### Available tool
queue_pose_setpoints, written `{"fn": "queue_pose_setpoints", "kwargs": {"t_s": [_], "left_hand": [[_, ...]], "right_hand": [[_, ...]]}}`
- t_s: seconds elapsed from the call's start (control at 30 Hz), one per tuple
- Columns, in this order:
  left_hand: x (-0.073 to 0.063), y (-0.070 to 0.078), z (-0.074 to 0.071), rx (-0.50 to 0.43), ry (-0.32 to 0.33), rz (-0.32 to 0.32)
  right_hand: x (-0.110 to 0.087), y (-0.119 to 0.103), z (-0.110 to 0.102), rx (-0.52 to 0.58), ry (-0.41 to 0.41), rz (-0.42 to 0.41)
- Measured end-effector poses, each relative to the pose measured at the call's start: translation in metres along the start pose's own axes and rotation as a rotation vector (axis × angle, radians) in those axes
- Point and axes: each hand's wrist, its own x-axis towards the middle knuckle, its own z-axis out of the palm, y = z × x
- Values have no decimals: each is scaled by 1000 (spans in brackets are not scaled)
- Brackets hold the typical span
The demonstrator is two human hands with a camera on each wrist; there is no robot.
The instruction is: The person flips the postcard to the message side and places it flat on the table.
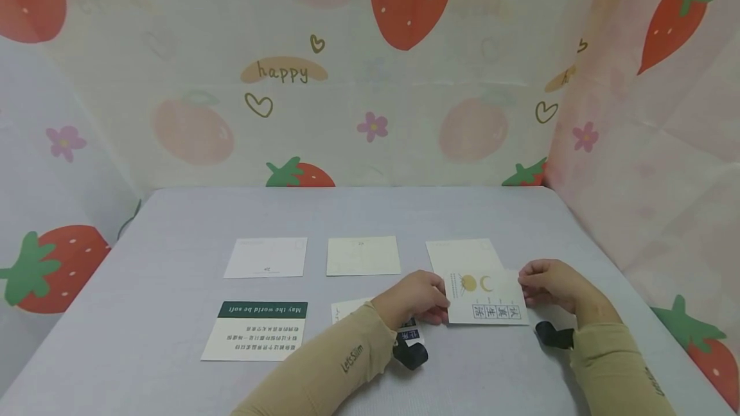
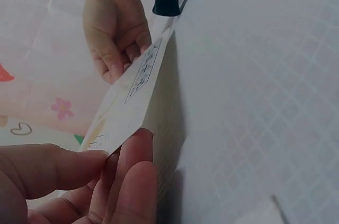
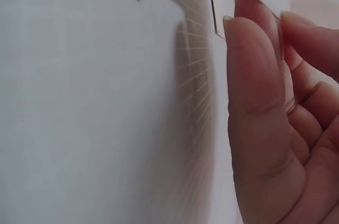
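Observation:
A postcard point(image 1: 487, 300) with a sun, a moon and boxed Chinese characters is held between both hands. At its left edge, my left hand point(image 1: 417, 297) pinches it between thumb and fingers. The right hand point(image 1: 557, 287) pinches the opposite edge. In the left wrist view the postcard point(image 2: 132, 97) is tilted up off the cloth, with a shadow beneath. The right wrist view shows only a corner of the postcard point(image 3: 225, 4) at the right fingertips. Just behind it lies a white card point(image 1: 462, 254), whose near part is covered.
Two more pale cards, one white point(image 1: 266, 257) and one cream point(image 1: 363, 255), lie in the back row. A card with a green band point(image 1: 254, 332) lies front left. Beneath the left forearm is a partly hidden card point(image 1: 347, 310). Strawberry-print curtains point(image 1: 370, 82) border the white-covered table point(image 1: 191, 223).

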Motion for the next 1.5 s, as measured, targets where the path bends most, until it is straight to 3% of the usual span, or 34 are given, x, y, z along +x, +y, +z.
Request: {"fn": "queue_pose_setpoints", "kwargs": {"t_s": [0.3, 0.73, 1.1, 1.5], "left_hand": [[2, 4, -6, -13, 26, -2], [-1, 9, -17, 11, 22, 54], [-1, 13, -24, 44, 94, 43], [2, 11, -30, -73, 64, 62]], "right_hand": [[-2, -3, -2, 14, -17, -20], [-7, -10, -3, 30, -43, -91], [-10, -13, -3, 24, -25, -129], [-14, -14, -7, 74, -51, -227]]}}
